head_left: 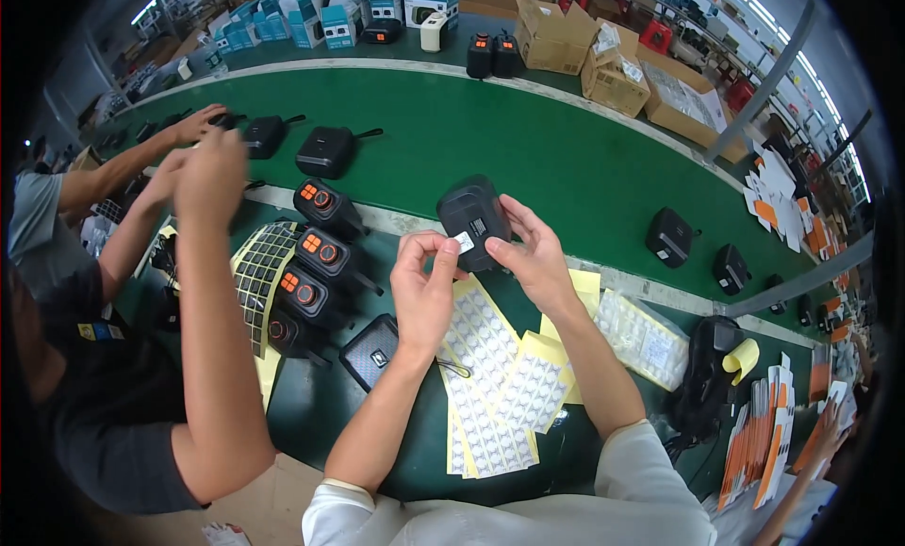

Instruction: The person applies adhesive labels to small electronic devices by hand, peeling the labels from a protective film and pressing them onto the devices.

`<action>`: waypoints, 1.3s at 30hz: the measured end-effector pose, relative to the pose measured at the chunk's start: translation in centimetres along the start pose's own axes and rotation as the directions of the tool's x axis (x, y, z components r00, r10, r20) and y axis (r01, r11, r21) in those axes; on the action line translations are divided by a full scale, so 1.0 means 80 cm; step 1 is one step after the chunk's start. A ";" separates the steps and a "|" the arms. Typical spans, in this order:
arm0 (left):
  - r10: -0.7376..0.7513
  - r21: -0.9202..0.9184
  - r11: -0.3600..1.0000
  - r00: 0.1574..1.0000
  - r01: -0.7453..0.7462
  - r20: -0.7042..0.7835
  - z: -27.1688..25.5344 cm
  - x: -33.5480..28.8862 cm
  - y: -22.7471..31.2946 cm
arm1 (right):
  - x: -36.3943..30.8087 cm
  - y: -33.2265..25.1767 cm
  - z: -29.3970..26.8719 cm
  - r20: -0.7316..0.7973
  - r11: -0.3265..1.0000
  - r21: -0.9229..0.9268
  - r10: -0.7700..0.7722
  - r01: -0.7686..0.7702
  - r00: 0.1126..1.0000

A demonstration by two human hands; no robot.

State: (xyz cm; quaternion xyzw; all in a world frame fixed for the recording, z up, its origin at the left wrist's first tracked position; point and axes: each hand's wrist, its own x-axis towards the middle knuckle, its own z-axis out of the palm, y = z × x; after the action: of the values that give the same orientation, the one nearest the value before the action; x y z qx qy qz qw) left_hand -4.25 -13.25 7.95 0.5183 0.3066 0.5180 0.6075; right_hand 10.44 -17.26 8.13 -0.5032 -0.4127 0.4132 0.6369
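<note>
My right hand [530, 249] grips a black, rounded-edged device [471, 200], its thumb on the lower face beside a small dark printed label. Between the thumb and fingers of my left hand [424, 280] is a small white sticker [463, 242], held against or just over the device's lower left part; whether it sticks there I cannot tell. Below my hands, sheets of round-printed white stickers [485, 358] on yellow backing overlap on the bench. A black mesh-fronted speaker [372, 352] with a wrist cord lies beside my left forearm.
Several black devices with orange buttons [316, 249] stand to the left. Beyond them, a co-worker's arm [215, 292] reaches over the green conveyor belt [424, 122], which carries black devices [325, 152]. A plastic-bagged sheet stack [643, 339] and orange-white cartons [759, 433] lie to the right.
</note>
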 end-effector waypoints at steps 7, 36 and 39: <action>-0.019 -0.011 1.000 0.998 0.018 -0.067 0.001 -0.001 -0.002 | -0.002 0.013 0.000 -0.011 0.997 -0.062 -0.057 0.056 0.998; 0.052 0.536 0.502 0.642 -0.679 0.765 0.030 -0.133 -0.054 | 0.022 -0.001 -0.045 0.042 0.618 -0.757 -0.278 0.213 0.960; 0.078 0.536 0.587 0.701 -0.607 0.709 0.028 -0.124 -0.056 | 0.002 -0.010 -0.040 0.108 0.570 -0.777 -0.297 0.267 0.949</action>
State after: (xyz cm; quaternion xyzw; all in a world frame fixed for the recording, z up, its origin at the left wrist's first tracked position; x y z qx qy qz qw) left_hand -3.52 -22.99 2.68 0.9081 0.1581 0.2612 0.2866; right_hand 13.61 -18.15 8.41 -0.6647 -0.6147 0.0760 0.4177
